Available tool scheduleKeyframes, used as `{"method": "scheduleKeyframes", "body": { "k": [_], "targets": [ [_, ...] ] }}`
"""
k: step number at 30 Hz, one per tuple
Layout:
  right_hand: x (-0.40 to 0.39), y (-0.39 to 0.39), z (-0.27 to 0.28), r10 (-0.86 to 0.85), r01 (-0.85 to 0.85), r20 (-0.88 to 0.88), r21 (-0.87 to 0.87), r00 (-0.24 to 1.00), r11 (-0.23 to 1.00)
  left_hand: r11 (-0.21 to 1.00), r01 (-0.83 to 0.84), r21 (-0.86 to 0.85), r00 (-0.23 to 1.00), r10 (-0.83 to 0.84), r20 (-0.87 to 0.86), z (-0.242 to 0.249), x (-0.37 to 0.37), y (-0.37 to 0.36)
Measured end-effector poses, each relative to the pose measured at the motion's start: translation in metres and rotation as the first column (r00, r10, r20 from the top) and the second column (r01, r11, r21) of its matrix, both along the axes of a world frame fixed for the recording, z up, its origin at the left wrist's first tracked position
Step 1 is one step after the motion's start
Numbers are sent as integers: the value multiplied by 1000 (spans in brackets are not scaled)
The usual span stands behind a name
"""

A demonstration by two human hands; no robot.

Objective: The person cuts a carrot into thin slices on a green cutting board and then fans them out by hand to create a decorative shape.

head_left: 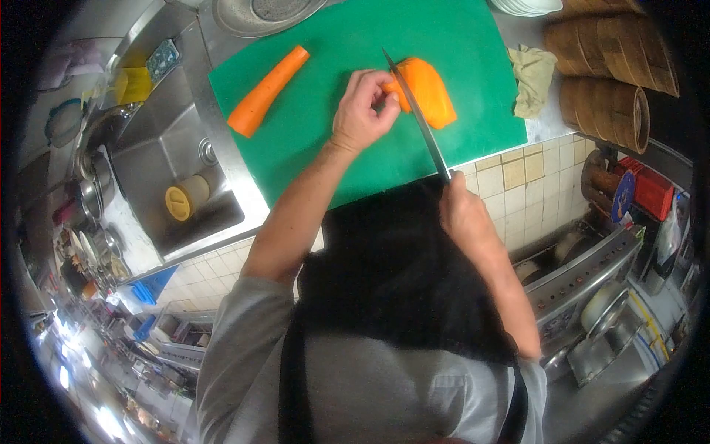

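On a green cutting board (310, 111), my left hand (364, 111) is closed with its fingertips on a short piece of carrot (397, 95). My right hand (466, 211) grips the handle of a long kitchen knife (421, 122). Its blade points away from me and lies between the held piece and a fan of carrot slices (429, 92) on its right. A whole peeled carrot (266, 92) rests apart at the board's left side. Whether the blade's edge touches the board is hidden.
A steel sink (166, 140) with a yellow-lidded container (185, 198) is on the left. A round metal tray (266, 11) stands behind the board. To the right are a crumpled cloth (534, 78), stacked white plates (529, 6) and several wooden steamer-like tubs (603, 111).
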State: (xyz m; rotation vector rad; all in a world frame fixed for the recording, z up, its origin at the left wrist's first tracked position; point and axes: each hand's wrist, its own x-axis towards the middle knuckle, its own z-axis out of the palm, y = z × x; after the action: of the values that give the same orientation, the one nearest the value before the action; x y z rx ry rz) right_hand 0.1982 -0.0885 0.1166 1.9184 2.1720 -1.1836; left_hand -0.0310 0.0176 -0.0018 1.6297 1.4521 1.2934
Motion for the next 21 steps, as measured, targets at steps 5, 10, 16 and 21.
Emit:
{"method": "scheduleKeyframes", "body": {
  "k": [5,10,16,21],
  "targets": [
    [-2,8,6,13,-12,12,-65,1000,998,999,2,33,1000,-2,-14,2,0,1],
    [-4,16,4,49,-50,-25,-61,998,997,999,-12,41,1000,13,-10,4,1,0],
    [-14,31,-5,52,-55,-30,-78,998,995,999,-7,36,1000,7,-1,5,1,2],
    [-19,37,-27,34,-37,-66,-44,997,998,999,-1,45,1000,2,-11,5,1,2]
  ]
}}
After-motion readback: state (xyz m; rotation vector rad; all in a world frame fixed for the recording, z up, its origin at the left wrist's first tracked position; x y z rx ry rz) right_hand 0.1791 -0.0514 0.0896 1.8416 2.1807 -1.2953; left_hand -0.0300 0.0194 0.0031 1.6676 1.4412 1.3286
